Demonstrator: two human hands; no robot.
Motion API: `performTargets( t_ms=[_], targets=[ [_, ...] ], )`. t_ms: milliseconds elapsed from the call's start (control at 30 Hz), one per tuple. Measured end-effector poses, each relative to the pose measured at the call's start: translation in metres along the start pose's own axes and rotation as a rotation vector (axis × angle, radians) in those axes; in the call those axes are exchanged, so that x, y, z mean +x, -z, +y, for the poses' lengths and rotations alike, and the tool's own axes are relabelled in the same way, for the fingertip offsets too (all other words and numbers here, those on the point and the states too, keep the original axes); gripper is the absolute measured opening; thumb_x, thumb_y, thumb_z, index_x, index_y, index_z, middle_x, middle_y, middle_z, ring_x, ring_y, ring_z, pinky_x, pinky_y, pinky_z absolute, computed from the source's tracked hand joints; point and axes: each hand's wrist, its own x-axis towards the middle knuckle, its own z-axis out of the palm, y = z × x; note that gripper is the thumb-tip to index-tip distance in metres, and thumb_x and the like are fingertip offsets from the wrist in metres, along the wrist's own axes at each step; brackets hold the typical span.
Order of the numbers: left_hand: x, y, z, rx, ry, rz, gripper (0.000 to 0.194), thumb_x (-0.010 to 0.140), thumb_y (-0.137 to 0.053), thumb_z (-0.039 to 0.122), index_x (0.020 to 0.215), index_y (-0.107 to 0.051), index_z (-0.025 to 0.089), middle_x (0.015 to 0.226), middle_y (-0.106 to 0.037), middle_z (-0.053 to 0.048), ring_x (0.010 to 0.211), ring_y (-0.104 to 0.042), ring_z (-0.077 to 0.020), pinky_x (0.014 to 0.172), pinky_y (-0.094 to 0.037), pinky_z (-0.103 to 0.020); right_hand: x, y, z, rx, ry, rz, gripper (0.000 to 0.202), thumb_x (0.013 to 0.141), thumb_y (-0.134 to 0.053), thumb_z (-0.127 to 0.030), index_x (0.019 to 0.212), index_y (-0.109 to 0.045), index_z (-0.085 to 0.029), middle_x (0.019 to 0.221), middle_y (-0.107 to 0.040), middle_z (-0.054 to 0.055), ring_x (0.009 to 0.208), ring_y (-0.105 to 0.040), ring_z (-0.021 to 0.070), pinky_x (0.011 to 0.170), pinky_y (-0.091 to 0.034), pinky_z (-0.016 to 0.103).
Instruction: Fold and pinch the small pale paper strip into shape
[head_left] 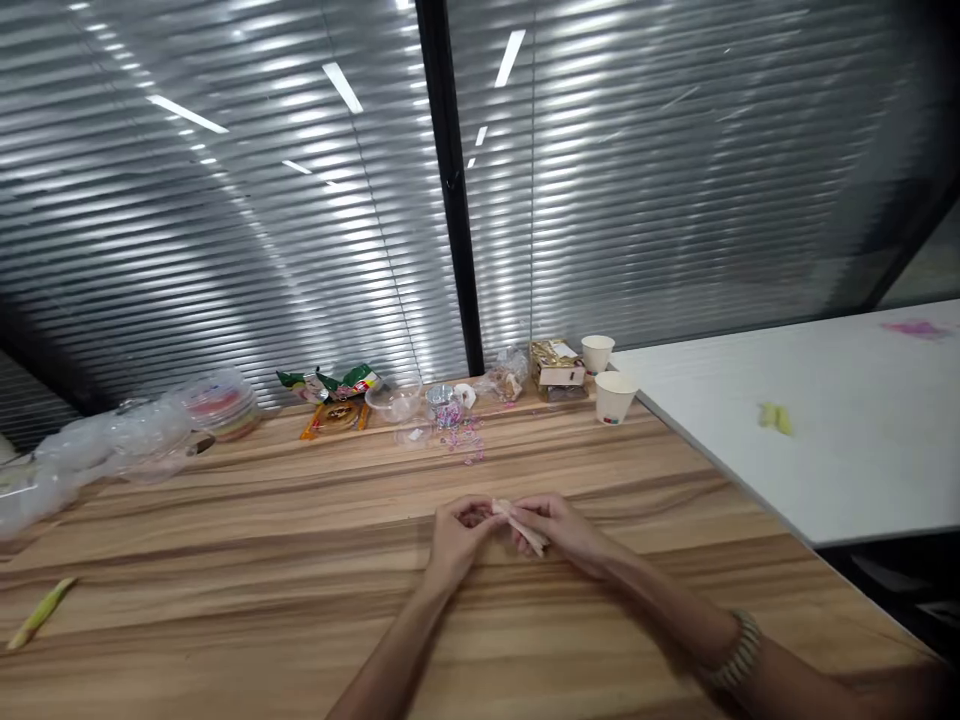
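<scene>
Near the middle of the wooden table, my left hand (459, 542) and my right hand (562, 528) meet at their fingertips. Between them is a pale, narrow, folded-looking strip (529, 532), its lower end sticking out below the right fingers. Both hands are closed on it in a pinch. What the strip is made of cannot be made out. Beyond the hands, small pink and purple bits (463, 440) lie scattered beside a clear cup (445, 408) holding more of them.
Two paper cups (615, 398) and a gold box (556, 366) stand at the back. Snack wrappers (339, 390), a clear bowl (394, 400) and stacked plastic lids (221, 408) sit further left. A yellow-green stick (41, 612) lies front left. A white table (750, 450) adjoins on the right.
</scene>
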Motion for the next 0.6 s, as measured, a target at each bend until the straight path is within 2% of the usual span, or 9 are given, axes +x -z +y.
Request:
performTargets(
  t_ms=[133,233,333,467,600],
  targets=[
    [-0.003,0.001,0.003,-0.098,0.011,-0.044,0.039,0.058,-0.074,0.029,0.093,-0.068,0.013,0.092,-0.069,-0.01,0.084,-0.062,-0.0215,0.075,-0.049,-0.029,0.0,-0.001,0.003,-0.148,0.036,0.038,0.047,0.071,-0.055,-0.059,0.062,-0.053,-0.013,0.049,-0.045,-0.004,0.043,-0.037,0.0064,0.042,-0.025,0.019],
    [-0.006,-0.001,0.008,-0.092,0.029,-0.057,0.034,0.06,-0.072,0.03,0.09,-0.069,0.013,0.091,-0.069,-0.011,0.082,-0.063,-0.0227,0.074,-0.05,-0.032,-0.002,-0.002,0.002,-0.176,0.009,-0.051,0.048,0.073,-0.053,-0.06,0.06,-0.051,-0.013,0.048,-0.042,-0.004,0.043,-0.033,0.006,0.042,-0.021,0.02],
    [-0.009,-0.006,0.011,-0.081,0.003,-0.099,0.03,0.057,-0.074,0.03,0.081,-0.071,0.013,0.085,-0.07,-0.012,0.078,-0.064,-0.0232,0.073,-0.05,-0.032,-0.005,-0.002,0.001,-0.092,-0.028,-0.116,0.047,0.073,-0.055,-0.057,0.059,-0.051,-0.013,0.049,-0.041,-0.004,0.043,-0.03,0.0053,0.043,-0.018,0.02],
    [-0.011,-0.009,0.011,-0.131,-0.07,-0.142,0.04,0.049,-0.079,0.027,0.085,-0.07,0.014,0.091,-0.069,-0.012,0.084,-0.063,-0.0239,0.076,-0.05,-0.031,-0.007,-0.003,0.002,0.1,-0.075,-0.088,0.039,0.069,-0.064,-0.05,0.064,-0.056,-0.012,0.054,-0.044,-0.003,0.046,-0.032,0.0047,0.044,-0.019,0.019],
    [-0.008,-0.004,0.01,-0.112,-0.053,-0.112,0.036,0.052,-0.078,0.027,0.083,-0.069,0.012,0.087,-0.069,-0.012,0.079,-0.063,-0.0216,0.072,-0.05,-0.029,-0.006,-0.007,0.001,0.249,-0.135,-0.068,0.034,0.064,-0.071,-0.044,0.072,-0.061,-0.012,0.056,-0.044,-0.004,0.047,-0.031,0.0038,0.044,-0.02,0.019]
  ],
)
